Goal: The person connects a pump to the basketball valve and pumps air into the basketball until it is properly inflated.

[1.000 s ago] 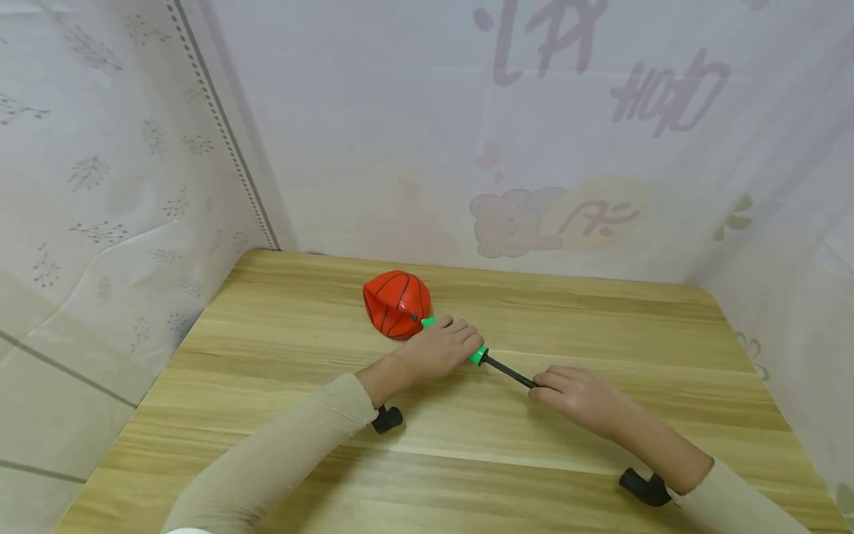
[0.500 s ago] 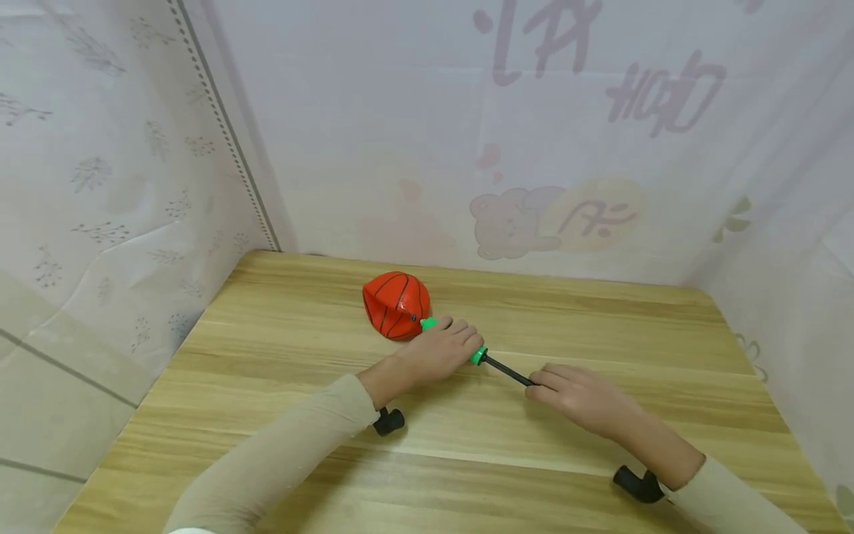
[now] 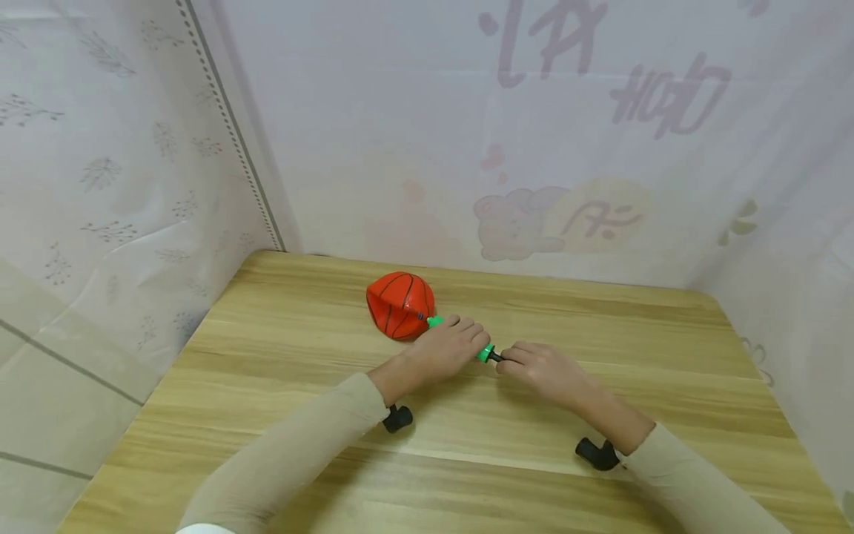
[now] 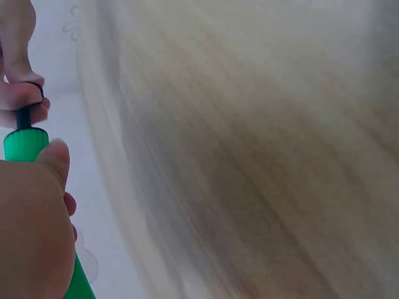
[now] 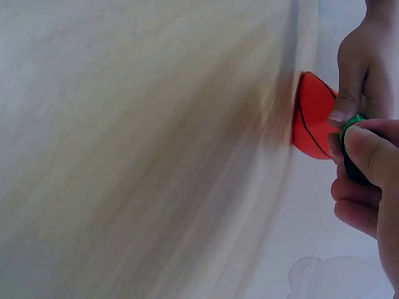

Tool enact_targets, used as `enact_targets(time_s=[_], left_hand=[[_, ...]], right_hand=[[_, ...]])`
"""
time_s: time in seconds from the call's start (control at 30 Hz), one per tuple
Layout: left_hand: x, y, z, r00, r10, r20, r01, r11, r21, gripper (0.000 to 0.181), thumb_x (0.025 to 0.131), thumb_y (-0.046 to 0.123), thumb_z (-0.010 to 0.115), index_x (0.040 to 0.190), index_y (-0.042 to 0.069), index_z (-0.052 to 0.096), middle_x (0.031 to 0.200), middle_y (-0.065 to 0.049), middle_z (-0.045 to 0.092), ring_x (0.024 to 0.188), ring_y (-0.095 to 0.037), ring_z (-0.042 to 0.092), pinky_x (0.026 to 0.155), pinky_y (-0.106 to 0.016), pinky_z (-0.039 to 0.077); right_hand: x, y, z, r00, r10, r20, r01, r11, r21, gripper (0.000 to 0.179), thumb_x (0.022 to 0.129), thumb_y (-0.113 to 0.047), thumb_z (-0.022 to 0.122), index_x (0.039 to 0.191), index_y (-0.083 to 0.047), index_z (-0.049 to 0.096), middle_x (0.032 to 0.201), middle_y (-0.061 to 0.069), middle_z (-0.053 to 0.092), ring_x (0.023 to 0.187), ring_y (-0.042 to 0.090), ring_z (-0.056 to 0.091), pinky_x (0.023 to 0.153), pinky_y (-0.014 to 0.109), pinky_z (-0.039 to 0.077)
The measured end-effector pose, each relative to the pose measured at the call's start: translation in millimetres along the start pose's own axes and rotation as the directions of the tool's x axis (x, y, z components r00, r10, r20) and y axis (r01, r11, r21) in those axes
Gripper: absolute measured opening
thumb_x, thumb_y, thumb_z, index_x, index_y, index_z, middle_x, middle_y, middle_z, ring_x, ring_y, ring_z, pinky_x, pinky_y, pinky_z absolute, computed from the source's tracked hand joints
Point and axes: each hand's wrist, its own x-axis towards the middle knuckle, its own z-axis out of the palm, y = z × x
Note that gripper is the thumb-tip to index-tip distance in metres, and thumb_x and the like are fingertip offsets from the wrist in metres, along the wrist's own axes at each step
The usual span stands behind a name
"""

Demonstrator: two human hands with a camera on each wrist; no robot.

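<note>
Rod [image 4: 23, 118] further in vs prev; L hand [image 3: 447, 348] grips pump [image 4: 26, 146], R hand [image 3: 545, 373] handle [image 5: 355, 171].

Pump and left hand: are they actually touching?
Touching: the left wrist view shows the left hand with its thumb and fingers curled round the pump.

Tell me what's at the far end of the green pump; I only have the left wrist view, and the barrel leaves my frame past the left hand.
Observer: The head view shows a red ball there, with the pump's green tip right at it, beyond the left hand. I can't tell whether anything is inserted.
Operator: Is the ball round, from where you're looking?
Observer: No, it's caved in on one side, with a clear fold across it.
Operator: Where is it on the table?
Observer: Closer to the wall-side edge of the table than to the person.
</note>
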Motion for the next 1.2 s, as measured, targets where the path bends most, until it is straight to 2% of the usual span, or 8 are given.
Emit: enact_targets(time_s=[0.13, 0.37, 0.5, 0.6, 0.73, 0.97, 1.2], left_hand=[[-0.5, -2.4, 0.7, 1.0, 0.006, -0.028, -0.006, 1.0, 0.0, 0.017, 0.108, 0.028, 0.049, 0.12, 0.016, 0.052, 0.114, 0.005, 0.056, 0.108, -0.013, 0.05, 0.092, -0.028, 0.04], [-5.3, -4.6, -1.0, 0.998, 0.035, -0.058, -0.035, 0.999, 0.004, 0.025, 0.108, 0.037, 0.045, 0.119, 0.015, 0.052, 0.111, 0.006, 0.055, 0.101, -0.012, 0.047, 0.087, -0.026, 0.038], [-6.7, -4.2, -0.9, 0.997, 0.044, -0.056, -0.043, 0.999, 0.019, 0.022, 0.108, 0.034, 0.046, 0.117, 0.015, 0.051, 0.107, 0.006, 0.054, 0.098, -0.012, 0.046, 0.085, -0.025, 0.037], [-7.3, -3.1, 0.0, 0.998, 0.038, -0.058, -0.036, 0.999, 0.029, 0.017, 0.109, 0.029, 0.047, 0.117, 0.015, 0.051, 0.107, 0.005, 0.054, 0.099, -0.013, 0.046, 0.086, -0.026, 0.038], [-8.0, -1.3, 1.1, 0.998, 0.021, -0.062, -0.017, 0.998, 0.056, 0.015, 0.108, 0.023, 0.047, 0.119, 0.013, 0.053, 0.109, 0.004, 0.055, 0.102, -0.014, 0.048, 0.088, -0.028, 0.039], [-8.8, 0.7, 0.0, 0.999, -0.007, -0.042, 0.01, 0.996, 0.085, 0.018, 0.108, 0.027, 0.048, 0.12, 0.014, 0.053, 0.11, 0.003, 0.055, 0.103, -0.016, 0.048, 0.09, -0.03, 0.04], [-9.1, 3.9, -2.0, 0.999, 0.01, -0.033, -0.008, 0.998, 0.058, 0.02, 0.108, 0.03, 0.047, 0.12, 0.014, 0.054, 0.11, 0.003, 0.055, 0.103, -0.016, 0.047, 0.091, -0.03, 0.041]], right_hand=[[-11.8, -0.4, -7.0, 1.0, -0.002, -0.025, 0.002, 1.0, 0.013, 0.048, 0.113, -0.016, 0.022, 0.095, -0.009, 0.067, 0.092, 0.001, 0.066, 0.079, 0.014, 0.062, 0.068, 0.024, 0.053], [-45.6, -12.8, -33.0, 1.0, -0.015, -0.025, 0.016, 0.999, 0.047, 0.043, 0.113, -0.013, 0.028, 0.098, -0.008, 0.068, 0.097, 0.003, 0.068, 0.082, 0.015, 0.064, 0.07, 0.025, 0.055], [-61.4, -19.5, -42.8, 0.999, -0.013, -0.029, 0.014, 0.999, 0.043, 0.043, 0.112, -0.011, 0.029, 0.098, -0.008, 0.069, 0.098, 0.004, 0.069, 0.082, 0.015, 0.065, 0.07, 0.026, 0.056], [-65.4, -22.2, -44.1, 1.0, -0.01, -0.013, 0.011, 1.0, 0.019, 0.045, 0.112, -0.011, 0.028, 0.098, -0.008, 0.07, 0.099, 0.005, 0.07, 0.084, 0.016, 0.066, 0.072, 0.027, 0.057], [-57.4, -20.8, -37.0, 1.0, 0.0, 0.022, 0.0, 1.0, 0.006, 0.046, 0.113, -0.012, 0.026, 0.1, -0.008, 0.07, 0.099, 0.005, 0.069, 0.086, 0.016, 0.066, 0.072, 0.027, 0.057], [-20.5, -7.6, -19.2, 0.999, -0.043, 0.014, 0.043, 0.999, 0.008, 0.045, 0.113, -0.016, 0.026, 0.098, -0.008, 0.068, 0.094, 0.002, 0.066, 0.08, 0.013, 0.063, 0.067, 0.023, 0.054], [3.7, -3.2, -6.9, 0.998, -0.065, 0.022, 0.066, 0.997, -0.029, 0.046, 0.112, -0.015, 0.023, 0.099, -0.008, 0.066, 0.093, 0.0, 0.066, 0.078, 0.011, 0.059, 0.066, 0.019, 0.05]])
